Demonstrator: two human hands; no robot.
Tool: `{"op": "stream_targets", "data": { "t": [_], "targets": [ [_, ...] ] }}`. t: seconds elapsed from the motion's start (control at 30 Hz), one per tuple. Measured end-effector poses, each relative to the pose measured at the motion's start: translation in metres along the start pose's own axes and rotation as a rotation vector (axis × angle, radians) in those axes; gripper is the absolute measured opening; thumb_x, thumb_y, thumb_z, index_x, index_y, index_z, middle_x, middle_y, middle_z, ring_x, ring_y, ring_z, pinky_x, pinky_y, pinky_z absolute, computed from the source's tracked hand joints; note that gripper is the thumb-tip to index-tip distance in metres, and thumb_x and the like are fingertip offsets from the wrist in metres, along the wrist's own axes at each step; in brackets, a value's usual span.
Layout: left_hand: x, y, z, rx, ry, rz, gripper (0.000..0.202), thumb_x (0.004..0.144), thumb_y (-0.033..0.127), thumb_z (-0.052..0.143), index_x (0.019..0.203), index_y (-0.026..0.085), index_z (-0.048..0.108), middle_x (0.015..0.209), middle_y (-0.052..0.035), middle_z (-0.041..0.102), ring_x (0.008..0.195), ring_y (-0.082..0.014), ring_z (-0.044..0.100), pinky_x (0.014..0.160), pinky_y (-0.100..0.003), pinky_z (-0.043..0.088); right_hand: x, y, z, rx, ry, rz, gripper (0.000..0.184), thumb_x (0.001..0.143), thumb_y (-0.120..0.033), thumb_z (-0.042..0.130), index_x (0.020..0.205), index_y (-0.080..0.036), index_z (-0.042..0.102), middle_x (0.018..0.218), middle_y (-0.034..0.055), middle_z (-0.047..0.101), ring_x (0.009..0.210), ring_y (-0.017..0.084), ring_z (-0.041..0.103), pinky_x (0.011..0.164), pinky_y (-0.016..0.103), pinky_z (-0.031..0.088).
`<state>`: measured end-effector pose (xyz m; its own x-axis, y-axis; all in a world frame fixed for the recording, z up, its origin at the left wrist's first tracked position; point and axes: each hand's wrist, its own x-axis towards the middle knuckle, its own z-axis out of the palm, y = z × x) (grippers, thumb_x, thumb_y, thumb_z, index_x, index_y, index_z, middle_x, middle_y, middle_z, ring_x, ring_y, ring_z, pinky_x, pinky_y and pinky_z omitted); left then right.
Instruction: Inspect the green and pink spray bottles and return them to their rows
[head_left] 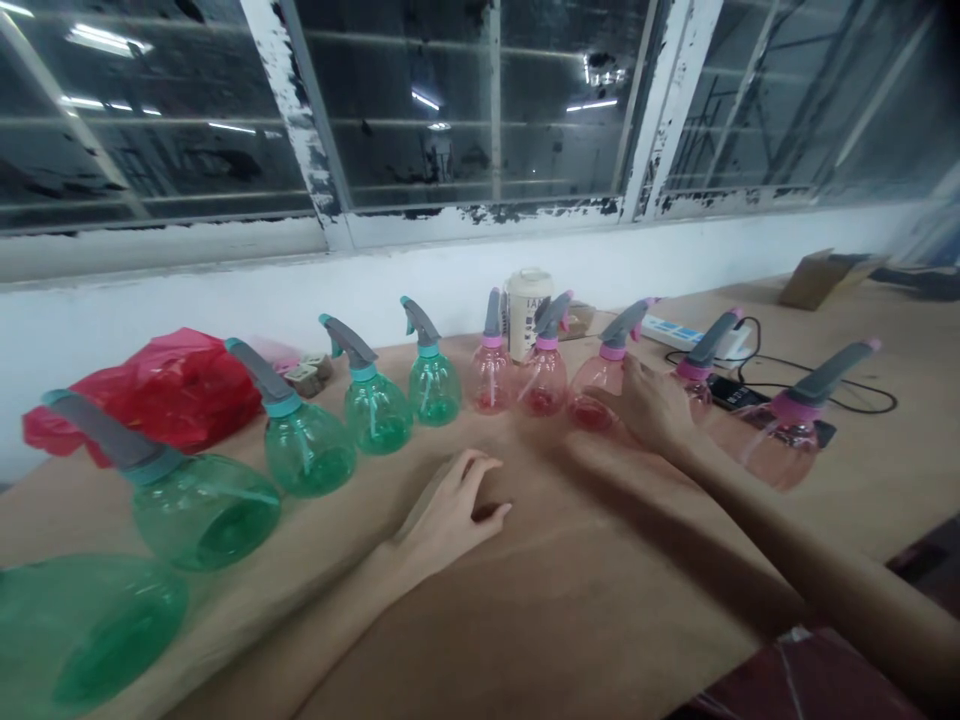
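My right hand (pixel 658 405) is at the right side of a pink spray bottle (pixel 594 376), the third from the left among the pink ones, its fingers and thumb around the body. My left hand (pixel 454 505) rests low over the table, palm down, fingers curved and apart, holding nothing. Two more pink spray bottles, one (pixel 491 382) beside another (pixel 541 382), stand left of the gripped one; a fourth (pixel 694 372) and a tilted-looking fifth (pixel 784 440) are to its right. Several green spray bottles (pixel 379 415) curve along the left, all with grey trigger heads.
Behind the bottles are a lidded paper cup (pixel 529 305), a red plastic bag (pixel 187 385) and a white power strip (pixel 694 338) with a black cable. A dark phone-like device (pixel 739 392) lies among the right bottles. A cardboard box (pixel 825 278) sits far right, below the windows.
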<state>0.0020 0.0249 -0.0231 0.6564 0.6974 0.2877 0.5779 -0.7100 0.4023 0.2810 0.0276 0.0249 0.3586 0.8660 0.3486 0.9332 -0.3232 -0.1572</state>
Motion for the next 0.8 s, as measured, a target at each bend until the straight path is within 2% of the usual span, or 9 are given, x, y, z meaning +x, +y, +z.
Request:
{"op": "stream_targets", "data": {
  "t": [0.17, 0.27, 0.37, 0.53, 0.67, 0.8],
  "targets": [
    [-0.001, 0.000, 0.000, -0.006, 0.026, -0.002, 0.035, 0.081, 0.026, 0.059, 0.113, 0.023, 0.048, 0.118, -0.0073, 0.053, 0.109, -0.0266, 0.055, 0.092, -0.043, 0.046, -0.012, 0.004, 0.001, 0.105, 0.103, -0.019, 0.072, 0.083, -0.052, 0.049, 0.137, -0.008, 0.033, 0.117, 0.0239, 0.059, 0.099, 0.036, 0.061, 0.075, 0.043, 0.045],
    [0.000, 0.001, 0.000, 0.003, 0.025, 0.003, 0.034, 0.081, 0.027, 0.059, 0.113, 0.023, 0.048, 0.118, -0.0076, 0.053, 0.109, -0.0267, 0.055, 0.093, -0.043, 0.046, -0.025, 0.015, -0.004, 0.186, 0.171, -0.042, 0.058, 0.084, -0.048, 0.049, 0.130, -0.013, 0.045, 0.119, 0.0182, 0.060, 0.103, 0.033, 0.059, 0.079, 0.042, 0.045],
    [0.000, 0.001, 0.000, 0.015, 0.019, 0.010, 0.034, 0.082, 0.027, 0.059, 0.113, 0.022, 0.047, 0.118, -0.0082, 0.052, 0.110, -0.0267, 0.055, 0.093, -0.043, 0.045, -0.041, 0.028, -0.011, 0.201, 0.221, -0.021, 0.043, 0.086, -0.047, 0.048, 0.116, -0.019, 0.058, 0.118, 0.0114, 0.063, 0.098, 0.030, 0.062, 0.079, 0.040, 0.046],
    [0.000, 0.002, 0.000, 0.001, 0.030, 0.007, 0.034, 0.082, 0.027, 0.058, 0.114, 0.023, 0.046, 0.118, -0.0077, 0.053, 0.109, -0.0265, 0.055, 0.092, -0.043, 0.046, -0.062, 0.046, -0.019, 0.092, 0.297, 0.087, 0.045, 0.086, -0.052, 0.047, 0.117, -0.023, 0.059, 0.117, 0.0116, 0.062, 0.093, 0.031, 0.063, 0.071, 0.040, 0.047],
    [0.001, 0.002, 0.000, -0.013, 0.041, 0.007, 0.032, 0.082, 0.027, 0.058, 0.113, 0.024, 0.047, 0.117, -0.0067, 0.053, 0.108, -0.0256, 0.056, 0.091, -0.043, 0.046, -0.064, 0.052, -0.018, 0.030, 0.286, 0.114, 0.049, 0.086, -0.053, 0.045, 0.125, -0.026, 0.055, 0.124, 0.0116, 0.058, 0.093, 0.032, 0.063, 0.071, 0.043, 0.048],
    [0.001, 0.001, 0.000, -0.010, 0.057, 0.017, 0.033, 0.082, 0.028, 0.057, 0.113, 0.024, 0.047, 0.114, -0.0060, 0.054, 0.107, -0.0248, 0.056, 0.092, -0.042, 0.045, -0.051, 0.052, -0.016, 0.038, 0.188, 0.103, 0.049, 0.086, -0.052, 0.045, 0.129, -0.029, 0.053, 0.132, 0.0115, 0.053, 0.091, 0.033, 0.065, 0.070, 0.044, 0.050]
  ]
}}
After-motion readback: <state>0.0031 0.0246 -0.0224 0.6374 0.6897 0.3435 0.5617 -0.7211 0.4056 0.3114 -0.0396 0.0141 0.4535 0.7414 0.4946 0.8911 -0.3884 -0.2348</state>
